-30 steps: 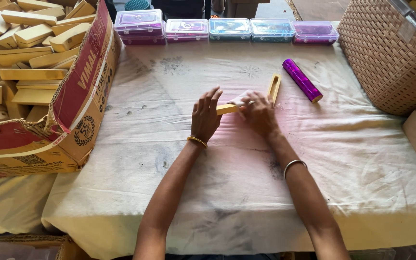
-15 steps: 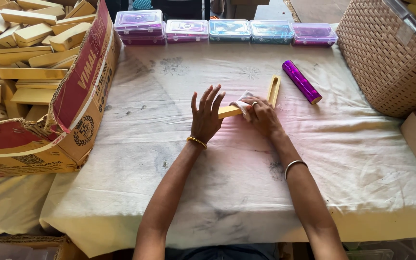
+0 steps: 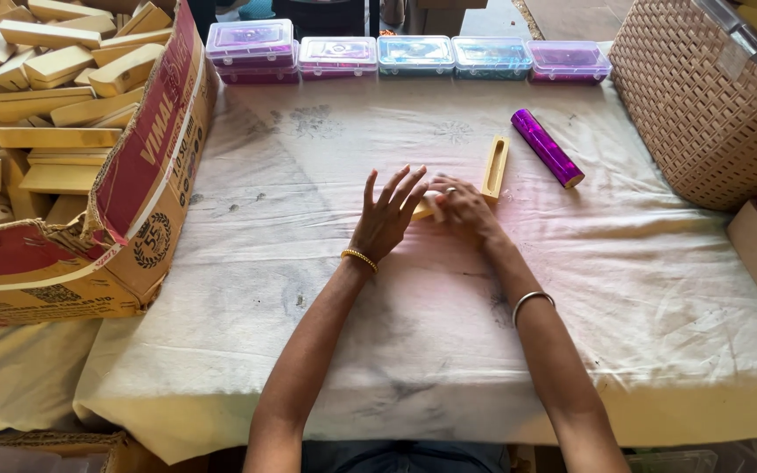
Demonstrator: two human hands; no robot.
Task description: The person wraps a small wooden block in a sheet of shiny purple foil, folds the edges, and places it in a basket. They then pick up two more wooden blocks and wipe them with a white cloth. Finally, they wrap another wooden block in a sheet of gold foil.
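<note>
While both hands meet mid-counter, left hand fingers splayed, steadying wooden block; right hand curled over it. Slotted wood piece just beyond block, purple foil roll further right, cardboard box far left.

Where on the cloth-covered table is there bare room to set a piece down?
Bare cloth lies between the cardboard box and the left hand, and all along the near edge. Also between the purple roll and the wicker basket. Crowded: the back edge with plastic cases, and around the right hand.
</note>
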